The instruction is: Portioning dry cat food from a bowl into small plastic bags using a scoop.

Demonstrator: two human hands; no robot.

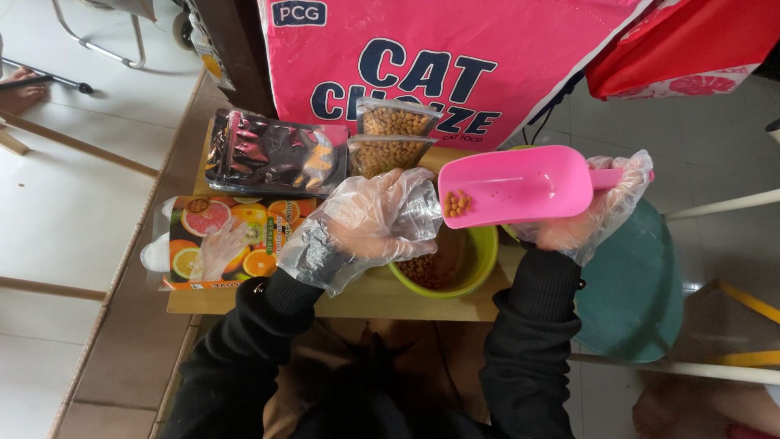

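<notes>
Head view: a large pink pet-food sack (455, 49) is stood upright at the far edge of a small wooden table (406, 305), with a red bag (682, 41) beside it at the upper right. A teal stool seat (634, 284) is seen just right of the table. On the table's left part, a box printed with citrus fruit (236, 240) is laid flat, with a loose clear glove resting on it, and a stack of dark glossy pouches (272, 154) is laid behind it. Two clear zip bags filled with brown kibble (392, 134) are propped against the sack.

A green bowl (471, 264) holding kibble is set near the table's front edge. A pink plastic scoop (520, 185) is held level just above the bowl, with a few orange-brown kibble pieces (457, 203) lying at its open end. Its handle is gripped in the closed right hand (597, 207), which is covered by a clear disposable glove. The gloved left hand (374, 223) is curled loosely over the bowl's left rim, touching the scoop's mouth; whether anything is pinched in it cannot be told.
</notes>
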